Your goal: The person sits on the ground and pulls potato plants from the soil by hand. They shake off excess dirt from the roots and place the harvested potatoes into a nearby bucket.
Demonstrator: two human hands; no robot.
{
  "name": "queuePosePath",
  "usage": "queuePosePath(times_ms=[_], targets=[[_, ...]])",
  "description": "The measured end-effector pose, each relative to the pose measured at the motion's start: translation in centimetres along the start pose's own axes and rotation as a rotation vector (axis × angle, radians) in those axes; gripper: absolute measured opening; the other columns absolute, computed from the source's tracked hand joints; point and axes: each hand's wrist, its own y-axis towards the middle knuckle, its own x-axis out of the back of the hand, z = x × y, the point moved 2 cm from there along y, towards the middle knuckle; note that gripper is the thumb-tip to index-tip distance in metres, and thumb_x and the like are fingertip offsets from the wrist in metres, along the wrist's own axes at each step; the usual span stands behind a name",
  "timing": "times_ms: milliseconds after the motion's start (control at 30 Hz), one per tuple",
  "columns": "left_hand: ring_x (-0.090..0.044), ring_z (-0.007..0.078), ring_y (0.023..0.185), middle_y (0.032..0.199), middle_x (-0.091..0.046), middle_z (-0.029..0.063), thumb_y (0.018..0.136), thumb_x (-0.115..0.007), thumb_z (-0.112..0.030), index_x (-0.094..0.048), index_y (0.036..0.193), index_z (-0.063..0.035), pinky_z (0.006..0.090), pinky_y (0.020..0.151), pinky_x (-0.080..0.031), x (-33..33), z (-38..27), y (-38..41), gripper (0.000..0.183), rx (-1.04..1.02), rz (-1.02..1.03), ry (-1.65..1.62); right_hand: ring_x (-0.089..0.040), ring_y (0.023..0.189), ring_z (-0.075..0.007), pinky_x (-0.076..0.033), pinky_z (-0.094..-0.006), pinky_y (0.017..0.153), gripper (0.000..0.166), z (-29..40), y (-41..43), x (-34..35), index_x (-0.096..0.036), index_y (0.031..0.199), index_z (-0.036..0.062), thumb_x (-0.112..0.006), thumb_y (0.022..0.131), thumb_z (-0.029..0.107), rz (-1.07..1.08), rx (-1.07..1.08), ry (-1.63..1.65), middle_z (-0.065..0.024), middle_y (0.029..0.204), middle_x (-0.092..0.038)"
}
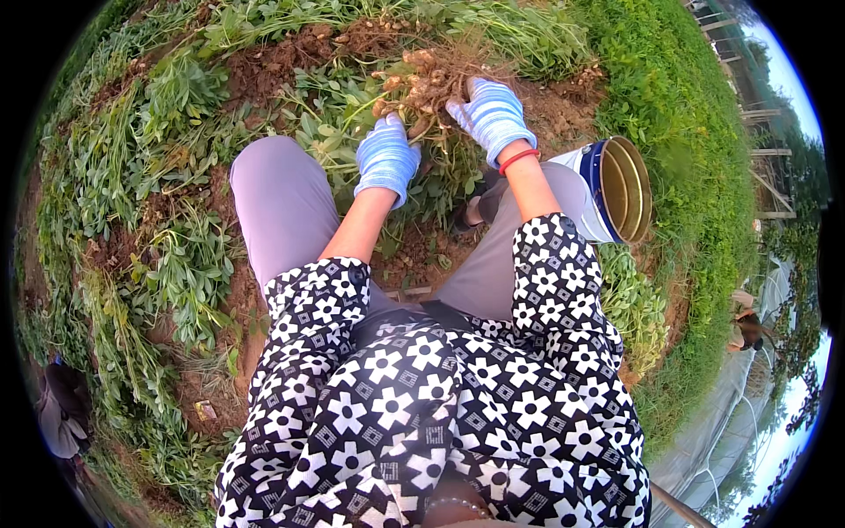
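My left hand, in a blue-and-white knit glove, has its fingers at the stems and pods below a clump of peanut roots. Opposite it, my right hand, gloved alike and with a red band at the wrist, grips the brown root mass. Peanut pods with soil on them hang from the roots between both hands. Green peanut leaves spread beneath the clump, and the left fingertips are partly hidden by it. Beside my right knee a white-and-blue metal bucket lies tilted, its inside partly visible.
Pulled peanut plants lie in rows over reddish soil at the left and ahead. Low green growth borders the right side. Plastic sheeting and wooden posts stand beyond it. Another person is far right; dark clothing shows far left.
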Motion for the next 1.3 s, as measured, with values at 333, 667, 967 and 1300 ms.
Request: queuePosePath(times_ms=[333,667,967,1300], targets=[[-0.055,0.0321,0.098,0.110,-0.053,0.0176,0.073,-0.063,-0.029,-0.044,0.117,-0.0008,0.0400,0.082,-0.045,0.0,0.1,0.3,0.055,0.031,0.012,-0.002,-0.058,0.084,-0.0367,-0.047,-0.0398,0.072,0.037,0.0,-0.4,-0.5,-0.058,0.092,-0.0003,-0.062,0.075,0.032,-0.036,-0.118,0.204,-0.0224,0.087,-0.061],[-0.058,0.0332,0.088,0.099,-0.056,0.0174,0.072,-0.065,-0.027,-0.048,0.104,-0.0019,0.0413,0.075,-0.047,-1.4,-0.7,0.0,0.044,-0.017,-0.059,-0.005,-0.060,0.089,-0.0343,-0.048,-0.0405,0.078,0.039,1.5,0.4,-0.6,-0.060,0.093,0.0010,-0.063,0.075,0.036,-0.017,-0.356,0.115,-0.0211,0.093,-0.062],[-0.057,0.0332,0.092,0.102,-0.056,0.0177,0.073,-0.064,-0.027,-0.049,0.105,-0.0022,0.0408,0.077,-0.047,-0.9,-0.2,0.0,0.043,-0.022,-0.046,-0.039,-0.059,0.068,-0.0184,-0.047,-0.0291,0.059,0.030,-3.5,1.7,-7.2,-0.054,0.106,-0.0043,-0.059,0.079,0.007,-0.207,-0.197,0.861,-0.0124,0.087,-0.063],[-0.056,0.0336,0.096,0.106,-0.056,0.0197,0.073,-0.063,-0.028,-0.048,0.109,0.0001,0.0404,0.082,-0.045,-0.1,0.4,0.6,0.048,0.015,0.012,-0.050,-0.052,0.045,-0.0105,-0.035,-0.0193,0.036,0.012,-3.5,-1.8,-4.6,-0.057,0.086,0.0039,-0.049,0.083,0.013,0.035,-0.407,1.922,-0.0084,0.071,-0.062]])
